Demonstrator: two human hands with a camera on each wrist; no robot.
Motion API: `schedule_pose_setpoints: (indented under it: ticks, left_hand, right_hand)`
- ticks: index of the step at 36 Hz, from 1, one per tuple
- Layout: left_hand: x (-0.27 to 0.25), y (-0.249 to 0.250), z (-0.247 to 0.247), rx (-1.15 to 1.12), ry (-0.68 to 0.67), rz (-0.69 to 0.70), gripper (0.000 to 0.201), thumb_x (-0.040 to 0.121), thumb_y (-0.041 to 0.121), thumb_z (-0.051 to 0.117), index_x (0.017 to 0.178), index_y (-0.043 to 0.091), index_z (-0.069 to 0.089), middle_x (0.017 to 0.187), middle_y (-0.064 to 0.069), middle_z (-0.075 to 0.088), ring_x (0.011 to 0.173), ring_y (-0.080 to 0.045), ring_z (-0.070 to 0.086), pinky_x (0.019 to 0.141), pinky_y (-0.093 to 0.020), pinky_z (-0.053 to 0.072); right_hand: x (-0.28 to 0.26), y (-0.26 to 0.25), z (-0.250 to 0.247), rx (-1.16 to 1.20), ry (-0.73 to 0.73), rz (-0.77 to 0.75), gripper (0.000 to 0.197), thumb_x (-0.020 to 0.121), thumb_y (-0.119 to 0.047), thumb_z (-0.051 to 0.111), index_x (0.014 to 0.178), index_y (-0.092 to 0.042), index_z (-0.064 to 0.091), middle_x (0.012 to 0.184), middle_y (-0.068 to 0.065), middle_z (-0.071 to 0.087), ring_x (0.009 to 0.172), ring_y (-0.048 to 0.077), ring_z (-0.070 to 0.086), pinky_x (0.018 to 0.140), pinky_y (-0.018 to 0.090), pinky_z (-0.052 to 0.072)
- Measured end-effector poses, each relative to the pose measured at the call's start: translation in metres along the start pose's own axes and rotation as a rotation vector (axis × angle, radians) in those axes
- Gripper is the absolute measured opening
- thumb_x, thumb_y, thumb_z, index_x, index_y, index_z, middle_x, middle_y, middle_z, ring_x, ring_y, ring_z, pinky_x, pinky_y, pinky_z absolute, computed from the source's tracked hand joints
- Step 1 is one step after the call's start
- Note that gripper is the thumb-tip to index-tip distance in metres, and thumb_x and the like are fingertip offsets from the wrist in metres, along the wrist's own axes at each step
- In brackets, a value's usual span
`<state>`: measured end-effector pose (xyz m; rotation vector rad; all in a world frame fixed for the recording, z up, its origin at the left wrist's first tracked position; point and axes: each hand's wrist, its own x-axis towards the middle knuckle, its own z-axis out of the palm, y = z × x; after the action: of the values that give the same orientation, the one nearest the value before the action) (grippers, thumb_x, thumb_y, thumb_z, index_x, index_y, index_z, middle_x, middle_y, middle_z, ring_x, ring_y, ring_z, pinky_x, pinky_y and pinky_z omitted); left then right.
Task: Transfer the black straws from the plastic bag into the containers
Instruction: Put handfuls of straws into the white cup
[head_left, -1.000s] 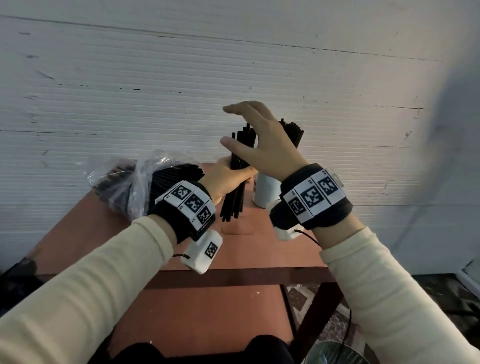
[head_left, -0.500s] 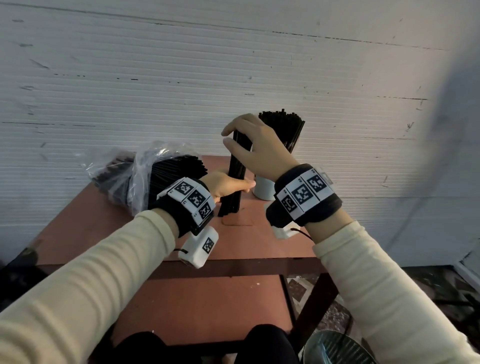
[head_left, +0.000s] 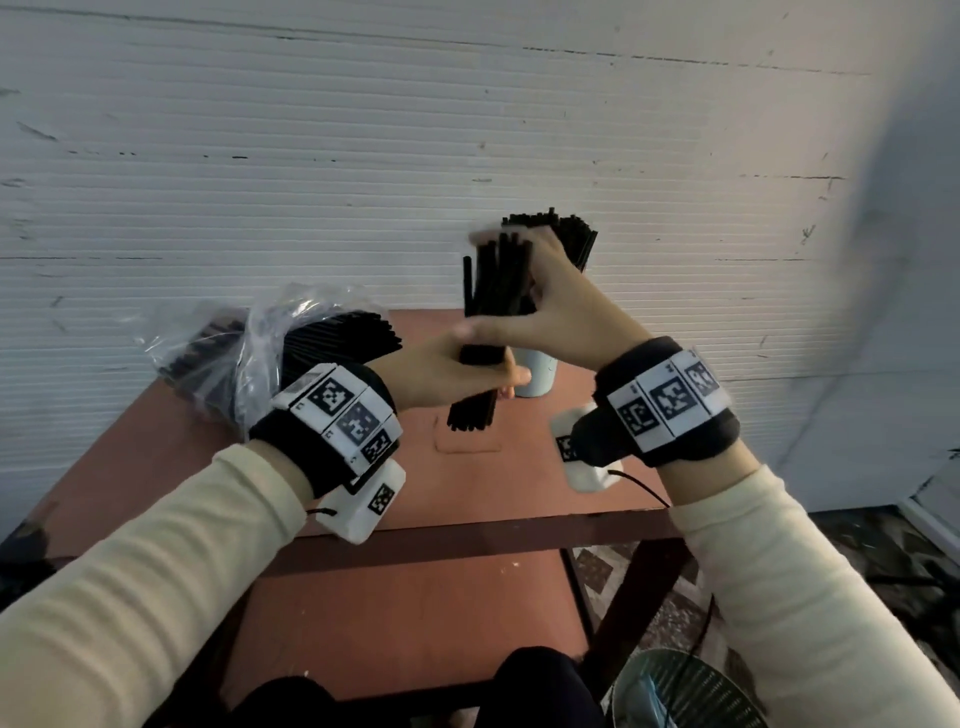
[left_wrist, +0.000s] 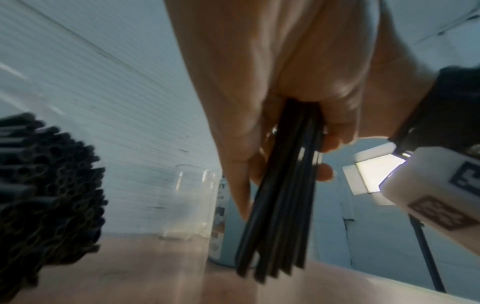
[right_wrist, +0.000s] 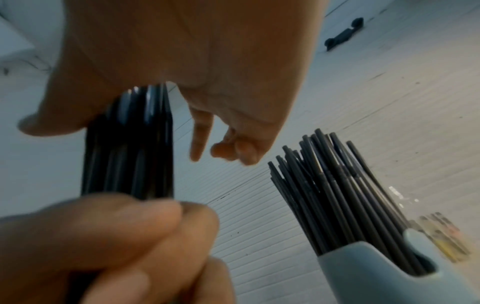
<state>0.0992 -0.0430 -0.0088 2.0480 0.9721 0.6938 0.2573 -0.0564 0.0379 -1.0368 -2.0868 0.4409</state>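
**Bundle lifted clear of the bench, ready for a container**

A second ago the straw ends stood on the bench while I squared them; now the bundle of black straws (head_left: 493, 312) is up in the air, its lower ends hanging free above the red-brown bench (head_left: 171, 452). I judge that the tidying is done and the drop into a container comes next.

The room first: a white ribbed wall (head_left: 311, 156) runs behind everything, and patterned floor shows at 5 o'clock below the bench edge. On the bench at 10 o'clock lies the plastic bag (head_left: 249, 353), its mouth open toward me and still packed with straws, so plenty of the job is left.

At 12 o'clock stands the grey container (head_left: 537, 374), already bristling with straws. The left wrist view shows a clear glass jar (left_wrist: 182, 201) just beside it, and it looks empty; that is probably where this bundle belongs.

My left hand (head_left: 447, 369) wraps the bundle low down, thumb and fingers curled tight around it. My right hand (head_left: 561, 317) clasps the upper part, thumb on the near side and index finger over the top; its remaining fingers hang loosely curled and touch nothing.
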Motion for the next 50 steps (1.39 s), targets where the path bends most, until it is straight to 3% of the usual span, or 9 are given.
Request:
schedule_pose_setpoints:
  ticks: [4,8,10,16,23,28,34,42,50]
  left_hand:
    - [0.004,0.007,0.005,0.12,-0.19,-0.041,0.028,0.096,0.028,0.06,0.089,0.002,0.067,0.094,-0.014,0.069,0.094,-0.023,0.066,0.092,-0.028,0.052]
    - [0.014,0.011,0.009,0.146,-0.158,0.005,0.022,0.093,0.028,0.064,0.079,0.012,0.066,0.081,-0.004,0.069,0.082,-0.014,0.066,0.084,-0.024,0.054]
    - [0.021,0.011,0.01,0.127,-0.069,0.011,0.018,0.088,0.033,0.07,0.091,0.016,0.063,0.087,-0.002,0.068,0.083,-0.01,0.065,0.081,-0.026,0.055]
    - [0.051,-0.004,0.01,0.084,0.492,-0.066,0.09,0.059,0.046,0.09,0.121,0.023,0.027,0.116,0.003,0.038,0.112,-0.014,0.046,0.095,-0.031,0.045]
    - [0.094,-0.024,0.001,-0.078,0.206,-0.216,0.155,0.05,0.039,0.095,0.15,0.03,-0.023,0.159,0.003,0.014,0.144,-0.018,0.026,0.117,-0.041,0.029]
    - [0.107,-0.027,-0.01,-0.061,0.102,-0.182,0.118,0.067,0.016,0.089,0.151,0.022,0.008,0.138,0.009,0.039,0.127,-0.011,0.042,0.092,-0.024,0.043]
    - [0.115,-0.031,-0.012,-0.053,0.048,-0.169,0.074,0.071,0.013,0.086,0.13,0.026,0.043,0.121,0.013,0.058,0.116,-0.009,0.055,0.093,-0.027,0.049]
    - [0.118,-0.029,-0.014,0.018,0.014,-0.134,0.051,0.077,0.01,0.081,0.112,0.031,0.05,0.105,0.016,0.06,0.093,0.007,0.054,0.07,-0.006,0.043]
    - [0.114,-0.029,-0.014,-0.011,0.025,-0.135,0.057,0.076,0.011,0.082,0.118,0.032,0.048,0.11,0.016,0.06,0.101,0.002,0.056,0.078,-0.012,0.045]
  right_hand:
    - [-0.008,-0.001,-0.001,0.06,-0.103,-0.039,0.038,0.076,-0.029,0.082,0.109,-0.019,0.066,0.102,0.006,0.06,0.09,0.004,0.057,0.077,0.011,0.045]
    - [-0.007,0.005,-0.003,0.103,-0.065,-0.029,0.016,0.081,-0.016,0.075,0.081,-0.002,0.066,0.079,0.013,0.066,0.074,0.019,0.064,0.069,0.031,0.054]
    - [-0.001,0.011,-0.01,0.115,0.007,-0.018,0.013,0.083,-0.012,0.071,0.078,-0.002,0.064,0.073,0.007,0.065,0.069,0.012,0.063,0.063,0.024,0.051]
    - [0.029,0.022,-0.046,0.185,0.268,0.007,0.011,0.082,-0.009,0.067,0.074,-0.001,0.063,0.073,0.011,0.065,0.07,0.011,0.062,0.065,0.027,0.052]
    - [0.059,0.024,-0.076,0.188,0.332,0.05,0.015,0.083,-0.013,0.066,0.07,-0.017,0.062,0.081,0.017,0.068,0.065,0.009,0.06,0.053,0.014,0.042]
    - [0.071,0.031,-0.08,0.124,0.314,0.086,0.014,0.083,-0.018,0.066,0.07,-0.016,0.063,0.089,0.024,0.067,0.066,0.015,0.058,0.05,0.018,0.041]
    - [0.083,0.043,-0.082,0.026,0.308,0.087,0.028,0.084,-0.022,0.064,0.081,0.006,0.065,0.085,0.028,0.064,0.062,0.017,0.055,0.051,0.021,0.042]
    - [0.089,0.049,-0.075,-0.011,0.276,0.04,0.024,0.084,-0.015,0.061,0.078,0.009,0.059,0.069,0.013,0.055,0.062,0.014,0.053,0.058,0.024,0.045]
    - [0.089,0.059,-0.062,-0.041,0.246,0.055,0.03,0.084,-0.016,0.063,0.079,0.012,0.055,0.077,0.03,0.058,0.064,0.021,0.055,0.058,0.037,0.048]
